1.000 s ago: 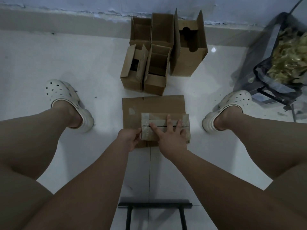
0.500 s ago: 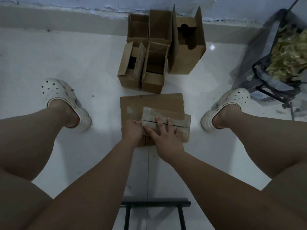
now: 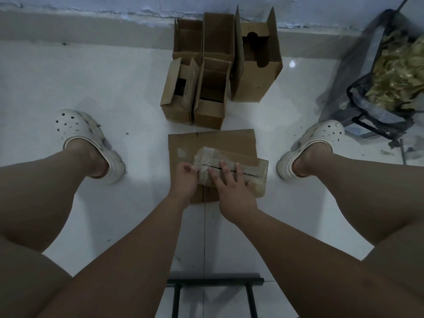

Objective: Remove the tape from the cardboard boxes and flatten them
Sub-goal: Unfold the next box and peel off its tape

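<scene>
**Brown cardboard box (image 3: 247, 167) pressed down, glossy tape (image 3: 204, 160) pinched at its end**

Head view: the small, oblong cardboard box lies on a flattened brown cardboard sheet (image 3: 213, 141), which lies on the white tiled floor (image 3: 110, 88) between the person's feet. It sits askew on the sheet, and its right end reaches past the sheet's right edge. The tape wraps the box's left end and runs along the top, where the seam between the flaps shows as a dark slit.

The right hand (image 3: 234, 193) lies on top of the box with its fingers straight and spread, pressing down. Its fingertips reach the seam.

The left hand (image 3: 183, 180) is at the box's left end with its fingers curled. Thumb and forefinger pinch at the tape there. Whether any strip has lifted free cannot be told.

Each foot wears a white perforated clog, one to the left (image 3: 80, 131) and one to the right (image 3: 321, 138), both well apart from the sheet.

Beyond the sheet, five open brown cardboard cartons (image 3: 254, 86) stand upright in a tight cluster. The back ones are close to the base of the wall, and the tallest one, on the right, has a cut-out in one flap.

At the right edge a dark see-through bag (image 3: 367, 72) holds crumpled yellowish material.

At the bottom, between the forearms, a black metal frame (image 3: 215, 282) shows a crossbar and two uprights.
</scene>
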Motion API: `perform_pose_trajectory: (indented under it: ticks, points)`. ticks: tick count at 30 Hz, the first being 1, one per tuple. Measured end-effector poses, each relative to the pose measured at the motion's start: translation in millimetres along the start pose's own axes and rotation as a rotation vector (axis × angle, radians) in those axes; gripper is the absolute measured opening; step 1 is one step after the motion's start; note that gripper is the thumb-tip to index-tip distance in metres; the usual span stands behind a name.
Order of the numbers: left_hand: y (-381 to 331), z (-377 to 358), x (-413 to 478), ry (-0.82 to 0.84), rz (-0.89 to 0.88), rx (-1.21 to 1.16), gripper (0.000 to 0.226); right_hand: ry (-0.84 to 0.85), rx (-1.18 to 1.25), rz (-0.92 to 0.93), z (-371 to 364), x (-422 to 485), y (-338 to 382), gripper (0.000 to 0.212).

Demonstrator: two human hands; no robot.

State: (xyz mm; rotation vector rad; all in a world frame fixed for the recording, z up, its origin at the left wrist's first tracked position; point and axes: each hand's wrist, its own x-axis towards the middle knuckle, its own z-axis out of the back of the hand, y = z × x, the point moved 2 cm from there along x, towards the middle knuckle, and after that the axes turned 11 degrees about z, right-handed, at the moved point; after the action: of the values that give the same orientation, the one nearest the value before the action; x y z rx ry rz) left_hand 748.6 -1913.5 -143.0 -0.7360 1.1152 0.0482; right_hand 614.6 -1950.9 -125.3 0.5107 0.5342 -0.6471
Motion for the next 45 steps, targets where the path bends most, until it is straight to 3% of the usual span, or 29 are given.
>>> perform_pose_trajectory:
  ticks: [2,6,12,17,21,26,31,33,39,45]
  points:
    - [0.5,1.3,-3.1,0.000,0.007,-0.036,0.004,0.003,-0.003,0.005,0.9,-0.8,-2.1,0.085]
    - [-0.2,7.6,-2.3,0.042,0.151,-0.188,0.043,0.016,-0.041,0.028,-0.9,-3.1,-0.9,0.086]
    - [-10.1,6.3,-2.8,0.093,0.129,-0.072,0.010,0.024,-0.060,0.041,2.1,-3.3,-3.3,0.082]
    - [-12.8,4.9,-4.2,0.126,0.194,-0.223,0.015,-0.012,-0.113,0.067,3.7,-5.0,-3.6,0.080]
    - [-13.5,1.0,-3.9,0.185,0.230,-0.300,0.006,-0.112,-0.106,0.060,5.1,-7.9,-6.0,0.079]
    - [-16.9,-3.0,-6.8,0.178,0.112,-0.232,0.015,-0.208,0.005,-0.093,15.6,0.2,-15.4,0.107]
    - [-21.3,-3.2,-8.8,0.135,-0.039,0.072,0.008,-0.167,-0.027,-0.146,17.4,3.2,-27.6,0.123]
    - [-21.9,-4.1,-8.4,0.173,0.027,0.057,0.002,-0.179,-0.034,-0.138,14.9,1.2,-24.0,0.116]
    - [-26.6,0.0,-12.5,0.132,0.241,0.150,0.054,-0.202,-0.069,-0.075,5.8,-2.2,-13.1,0.102]
    - [-31.6,-0.5,-20.4,0.168,0.327,0.052,0.035,-0.162,-0.041,-0.031,2.1,-2.9,-15.4,0.103]
